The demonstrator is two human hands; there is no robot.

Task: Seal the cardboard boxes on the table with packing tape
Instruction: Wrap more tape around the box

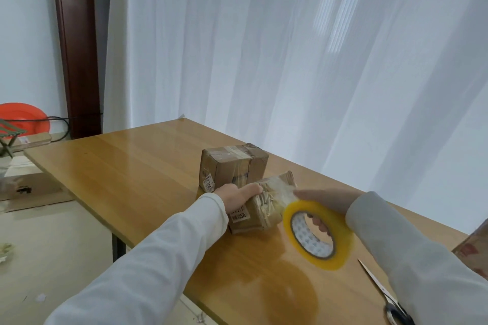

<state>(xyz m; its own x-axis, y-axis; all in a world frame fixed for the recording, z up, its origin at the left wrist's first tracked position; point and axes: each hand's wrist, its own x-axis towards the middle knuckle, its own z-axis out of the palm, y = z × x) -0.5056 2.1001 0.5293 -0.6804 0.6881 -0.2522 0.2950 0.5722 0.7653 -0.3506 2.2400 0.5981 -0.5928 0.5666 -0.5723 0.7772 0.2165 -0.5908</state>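
Near edge of the glossy wooden worktop (148,166): metal scissors (385,295) lie flat at right. Right hand (327,206) holds a yellow roll of clear packing tape (317,235) above the surface, grip curled through its core; a film of tape runs to the small brown cardboard box (253,216). Left hand (237,194) grips that box's top. Just behind stands a taller taped cardboard box (232,166). White curtain (290,47) beyond.

left hand (237,196) grips near box (260,206) | right hand (326,204) holds tape roll (318,233)
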